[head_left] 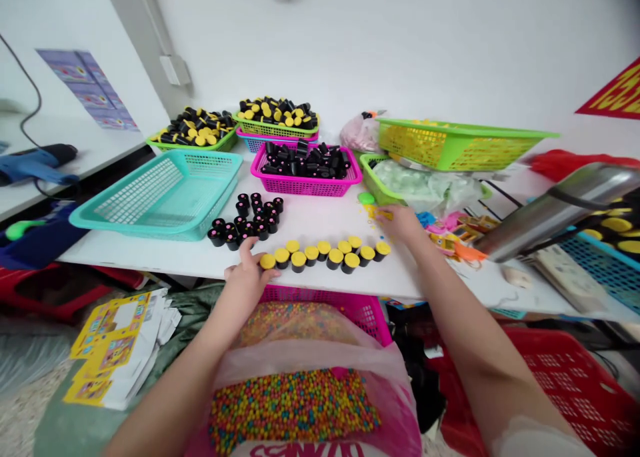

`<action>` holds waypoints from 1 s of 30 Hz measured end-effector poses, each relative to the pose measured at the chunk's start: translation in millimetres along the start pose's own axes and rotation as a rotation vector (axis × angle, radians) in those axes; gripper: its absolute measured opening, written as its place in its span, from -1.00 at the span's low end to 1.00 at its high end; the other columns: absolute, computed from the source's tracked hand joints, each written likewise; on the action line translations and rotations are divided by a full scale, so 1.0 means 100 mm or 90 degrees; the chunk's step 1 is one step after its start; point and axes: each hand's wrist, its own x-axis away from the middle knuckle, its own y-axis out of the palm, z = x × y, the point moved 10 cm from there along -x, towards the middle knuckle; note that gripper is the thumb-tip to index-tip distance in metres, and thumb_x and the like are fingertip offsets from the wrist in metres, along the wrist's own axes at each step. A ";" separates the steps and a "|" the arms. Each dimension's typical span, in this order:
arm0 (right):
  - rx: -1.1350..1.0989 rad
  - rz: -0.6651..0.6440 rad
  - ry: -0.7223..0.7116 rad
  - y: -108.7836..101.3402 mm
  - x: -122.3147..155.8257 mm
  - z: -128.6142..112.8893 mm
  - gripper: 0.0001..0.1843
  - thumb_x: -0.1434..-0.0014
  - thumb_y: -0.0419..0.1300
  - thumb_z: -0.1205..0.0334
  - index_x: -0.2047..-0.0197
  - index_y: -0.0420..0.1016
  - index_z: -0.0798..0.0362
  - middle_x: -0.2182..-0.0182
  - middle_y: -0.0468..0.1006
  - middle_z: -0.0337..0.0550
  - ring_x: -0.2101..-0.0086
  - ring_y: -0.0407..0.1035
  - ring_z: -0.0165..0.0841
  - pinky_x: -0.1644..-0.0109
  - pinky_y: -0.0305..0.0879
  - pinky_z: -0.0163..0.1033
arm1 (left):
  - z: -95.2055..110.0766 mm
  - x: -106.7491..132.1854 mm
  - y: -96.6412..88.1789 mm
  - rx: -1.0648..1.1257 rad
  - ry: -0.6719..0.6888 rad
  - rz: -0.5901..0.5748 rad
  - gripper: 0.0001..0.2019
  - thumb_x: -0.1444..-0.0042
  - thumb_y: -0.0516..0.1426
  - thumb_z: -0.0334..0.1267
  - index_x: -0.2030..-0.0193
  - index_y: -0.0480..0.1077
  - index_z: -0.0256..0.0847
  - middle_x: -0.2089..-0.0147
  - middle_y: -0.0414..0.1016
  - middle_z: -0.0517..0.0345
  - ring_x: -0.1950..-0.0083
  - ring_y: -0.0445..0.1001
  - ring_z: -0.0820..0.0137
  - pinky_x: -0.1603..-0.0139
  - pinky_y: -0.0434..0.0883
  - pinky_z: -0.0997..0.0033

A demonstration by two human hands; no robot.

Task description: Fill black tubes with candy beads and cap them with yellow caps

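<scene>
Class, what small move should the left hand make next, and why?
Probably lift the yellow-capped pot at the row's end into the teal basket: the left hand is right beside it, and the basket is nearby.

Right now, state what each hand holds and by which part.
Left hand: nothing held, beside a yellow-capped black tube. Right hand: cannot tell whether it pinches the yellow piece.

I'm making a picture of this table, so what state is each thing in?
Left bare hand: open, beside the row's end.
Right bare hand: on the table among small yellow bits.
Black round tubes with yellow caps: capped, standing in a row.
Black round tubes without yellow caps: uncapped, bunched together.
Lime-green plastic basket: tilted.
Magenta plastic basket: heaped with black tubes.
Clear plastic bag: open, holding multicoloured beads.
</scene>
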 end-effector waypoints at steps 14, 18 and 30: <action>0.090 -0.077 0.032 0.41 -0.36 -0.04 -0.65 -0.19 0.03 0.34 0.08 0.56 0.30 0.21 0.60 0.29 0.20 0.48 -0.08 0.13 0.27 -0.15 | 0.03 -0.20 -0.56 -0.269 -0.100 0.191 -0.60 -0.16 0.13 -0.07 -0.10 0.38 -0.20 -0.11 0.24 -0.28 -0.09 0.24 -0.14 0.10 0.32 -0.03; 0.068 -0.054 0.044 0.36 -0.33 -0.05 -0.67 -0.18 0.01 0.40 0.16 0.57 0.36 0.30 0.60 0.34 0.26 0.49 -0.03 0.18 0.29 -0.11 | 0.04 -0.25 -0.50 -0.287 -0.084 0.181 -0.63 -0.15 0.14 -0.13 -0.08 0.39 -0.20 -0.14 0.22 -0.27 -0.11 0.22 -0.13 0.09 0.30 -0.01; -0.431 0.212 -0.139 -0.87 0.79 -1.39 -0.75 -0.30 0.05 0.13 0.09 0.50 0.02 0.27 0.55 -0.11 0.40 0.37 -0.36 0.32 0.32 -0.24 | 0.54 0.04 -0.57 0.056 0.115 0.018 -0.72 -0.15 0.19 -0.24 0.01 0.37 -0.22 0.08 0.54 0.01 0.04 0.49 0.19 -0.03 0.37 0.10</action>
